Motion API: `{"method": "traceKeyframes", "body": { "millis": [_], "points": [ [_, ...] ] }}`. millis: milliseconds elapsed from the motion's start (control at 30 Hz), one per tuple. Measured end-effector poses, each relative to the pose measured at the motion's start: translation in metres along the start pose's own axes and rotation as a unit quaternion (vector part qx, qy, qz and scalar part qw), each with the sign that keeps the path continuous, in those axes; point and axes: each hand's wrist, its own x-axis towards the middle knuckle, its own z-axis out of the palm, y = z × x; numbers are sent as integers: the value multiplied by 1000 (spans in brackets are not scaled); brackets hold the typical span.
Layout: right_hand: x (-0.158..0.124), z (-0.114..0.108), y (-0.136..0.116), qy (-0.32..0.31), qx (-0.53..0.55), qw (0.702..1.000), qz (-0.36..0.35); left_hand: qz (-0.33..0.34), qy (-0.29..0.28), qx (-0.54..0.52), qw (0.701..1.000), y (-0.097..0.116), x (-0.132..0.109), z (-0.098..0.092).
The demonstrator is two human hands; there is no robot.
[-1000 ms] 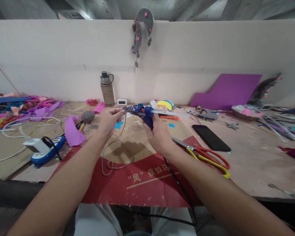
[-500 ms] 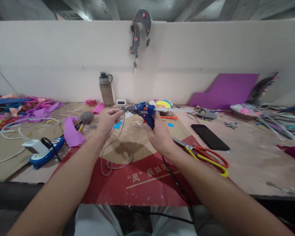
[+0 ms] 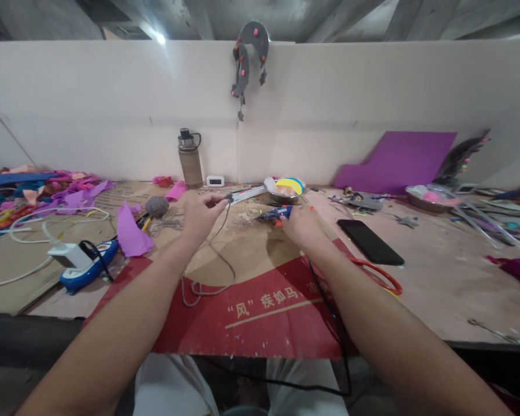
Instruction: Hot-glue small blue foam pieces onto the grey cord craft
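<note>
My left hand (image 3: pixel 202 218) pinches a small grey piece (image 3: pixel 229 198), seemingly felt, at its fingertips, and a strand of grey yarn (image 3: pixel 233 270) hangs from there and loops over the red and tan board. To the right, my right hand (image 3: pixel 303 228) is closed round a blue hot glue gun (image 3: pixel 276 213) held low at the board. Its nozzle points left, and the palm hides most of the handle. A black cord (image 3: pixel 329 306) runs down from it past the table edge. Under my right forearm lie red-handled scissors (image 3: pixel 379 271), mostly covered.
A metal bowl (image 3: pixel 281 200) stands just behind the glue gun. A phone (image 3: pixel 370 241) lies to the right. A grey yarn ball (image 3: pixel 157 206), a water bottle (image 3: pixel 190 162) and a blue power strip (image 3: pixel 84 277) are on the left. Purple felt (image 3: pixel 398 162) leans against the wall.
My right hand has moved the glue gun right and down, away from the small grey piece. My left hand has shifted slightly right, still pinching that piece.
</note>
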Motion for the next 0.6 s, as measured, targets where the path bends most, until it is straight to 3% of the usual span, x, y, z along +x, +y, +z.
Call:
{"method": "traceKeyframes", "body": {
  "millis": [67,100,200,333,400,467,600],
  "points": [
    [-4,-1,-16,86,15,995,-55,14,9,-2,1000,4,-3,1],
    [-7,1,-27,94,54,992,-66,26,15,3,1000,6,-4,2],
    [-13,17,-67,10,261,964,-49,85,24,57,994,10,-7,1],
    [-14,42,-109,-132,505,847,103,157,32,124,979,12,-8,-1],
    [-13,47,-117,-142,537,821,132,153,41,121,980,11,-7,-1],
    [-13,47,-117,-115,513,843,111,115,40,94,988,11,-7,-1],
    [-15,39,-106,-27,349,936,-37,27,7,17,999,12,-6,2]
  ]
}}
